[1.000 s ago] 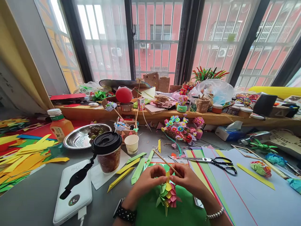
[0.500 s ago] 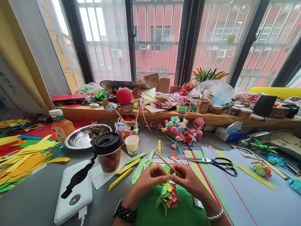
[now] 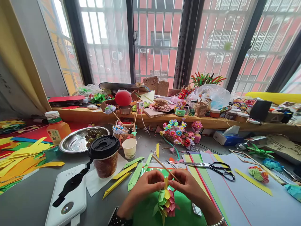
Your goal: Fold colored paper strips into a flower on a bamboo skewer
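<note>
My left hand pinches a small yellow paper piece from the left, thumb and index finger pressed together. From the right, my right hand has its fingertips at that same piece. A thin wooden stick slants up and left out of my right hand's curled fingers. Just below the fingertips hangs a folded paper flower in green, yellow and pink, in front of a green surface. The yellow piece stands at the flower's top; where the two join is partly hidden by the fingers.
Black-handled scissors lie on paper sheets at right. Folded green and yellow strips lie left of my hands. Farther left are a lidded coffee cup, a paper cup, a white power bank and a steel plate.
The camera view has tilted up slightly and shifted a little. Both hands keep their place at the top of the paper flower, with only small finger movement.
</note>
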`<state>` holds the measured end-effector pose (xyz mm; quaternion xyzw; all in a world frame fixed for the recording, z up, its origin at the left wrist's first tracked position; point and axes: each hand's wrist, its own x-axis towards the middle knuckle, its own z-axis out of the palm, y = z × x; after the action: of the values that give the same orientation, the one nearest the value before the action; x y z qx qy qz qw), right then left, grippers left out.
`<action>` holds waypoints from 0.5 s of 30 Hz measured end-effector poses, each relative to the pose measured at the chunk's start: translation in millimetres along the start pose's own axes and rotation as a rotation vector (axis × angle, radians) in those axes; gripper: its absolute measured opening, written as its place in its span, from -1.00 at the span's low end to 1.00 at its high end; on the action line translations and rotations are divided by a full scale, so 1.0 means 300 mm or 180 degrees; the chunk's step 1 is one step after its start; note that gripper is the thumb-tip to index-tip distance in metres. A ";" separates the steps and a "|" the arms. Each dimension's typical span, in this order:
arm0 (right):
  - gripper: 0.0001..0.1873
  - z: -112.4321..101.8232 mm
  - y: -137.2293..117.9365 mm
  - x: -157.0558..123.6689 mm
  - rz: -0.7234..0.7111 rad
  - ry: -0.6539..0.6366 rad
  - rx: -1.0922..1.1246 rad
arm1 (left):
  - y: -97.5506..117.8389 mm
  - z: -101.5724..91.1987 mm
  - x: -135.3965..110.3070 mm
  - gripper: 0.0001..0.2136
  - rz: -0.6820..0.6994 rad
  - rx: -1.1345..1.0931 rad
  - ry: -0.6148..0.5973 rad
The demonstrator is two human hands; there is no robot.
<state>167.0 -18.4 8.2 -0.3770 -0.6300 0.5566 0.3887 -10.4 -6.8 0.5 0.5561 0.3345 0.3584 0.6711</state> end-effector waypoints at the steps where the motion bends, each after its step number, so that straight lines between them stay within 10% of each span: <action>1: -0.69 0.002 -0.003 -0.001 0.0001 0.0024 0.0017 | 0.000 0.000 -0.001 -0.72 -0.0021 -0.0020 -0.0013; 15: -0.81 0.022 -0.004 -0.014 -0.0048 0.0274 -0.0806 | -0.014 -0.002 0.009 -0.73 0.0019 -0.0158 0.0053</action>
<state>162.7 -24.9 8.5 -0.4419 -0.6808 0.4531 0.3688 -9.0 -4.7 -4.0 0.5373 0.3295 0.3732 0.6808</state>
